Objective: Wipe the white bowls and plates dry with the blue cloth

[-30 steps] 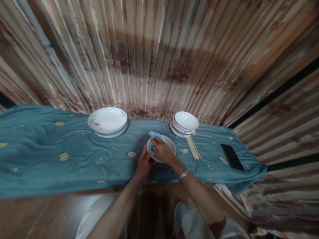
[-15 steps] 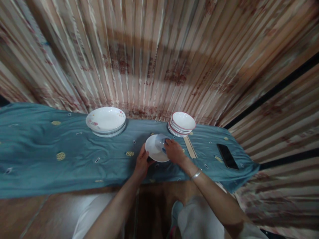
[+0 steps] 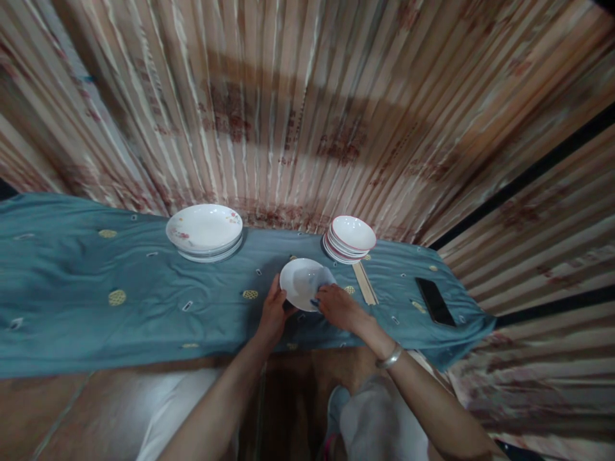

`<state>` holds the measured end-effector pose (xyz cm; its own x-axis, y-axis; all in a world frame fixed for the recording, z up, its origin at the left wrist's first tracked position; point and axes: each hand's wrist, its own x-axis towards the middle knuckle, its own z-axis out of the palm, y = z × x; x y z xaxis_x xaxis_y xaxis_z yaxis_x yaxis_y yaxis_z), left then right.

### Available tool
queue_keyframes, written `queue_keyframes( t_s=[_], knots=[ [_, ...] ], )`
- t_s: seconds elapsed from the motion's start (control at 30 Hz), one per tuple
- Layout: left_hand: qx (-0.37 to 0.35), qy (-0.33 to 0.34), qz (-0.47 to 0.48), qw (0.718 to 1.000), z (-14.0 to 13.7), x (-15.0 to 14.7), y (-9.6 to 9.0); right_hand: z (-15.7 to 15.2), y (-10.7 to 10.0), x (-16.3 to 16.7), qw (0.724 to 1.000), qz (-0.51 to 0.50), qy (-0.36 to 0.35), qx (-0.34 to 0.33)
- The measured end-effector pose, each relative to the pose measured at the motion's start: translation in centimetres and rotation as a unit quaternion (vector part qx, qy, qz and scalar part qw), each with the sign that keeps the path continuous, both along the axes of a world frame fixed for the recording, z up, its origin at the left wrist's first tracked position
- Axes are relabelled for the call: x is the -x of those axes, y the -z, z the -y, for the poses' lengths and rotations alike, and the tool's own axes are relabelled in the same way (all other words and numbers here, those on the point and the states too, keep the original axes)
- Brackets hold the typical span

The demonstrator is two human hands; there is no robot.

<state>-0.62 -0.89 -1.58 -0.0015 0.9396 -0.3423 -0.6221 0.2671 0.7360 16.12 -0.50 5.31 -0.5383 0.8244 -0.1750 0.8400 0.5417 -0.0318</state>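
Bowl [image 3: 295, 283] is between our hands, nearer us than the plates [image 3: 204, 229] and bowl stack [image 3: 353, 233]. Our left hand [image 3: 273, 312] grips its left edge; our right hand [image 3: 340, 307] grasps the blurred cloth [image 3: 327, 276] at its right. Firm support and even, light strokes should serve us best.

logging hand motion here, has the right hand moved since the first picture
Yes: against the bowl stack, the right hand has shifted rightward and slightly down the picture, from over the held bowl to its right edge.
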Motion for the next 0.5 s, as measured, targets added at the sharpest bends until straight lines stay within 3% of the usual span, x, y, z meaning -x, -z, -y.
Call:
queue_keyframes(
  t_s=[0.5],
  knots=[
    [0.011, 0.007, -0.006, 1.000, -0.1, 0.0, 0.1, 1.5, 1.6, 3.5, 0.974, -0.220, 0.046, 0.009]
  ],
)
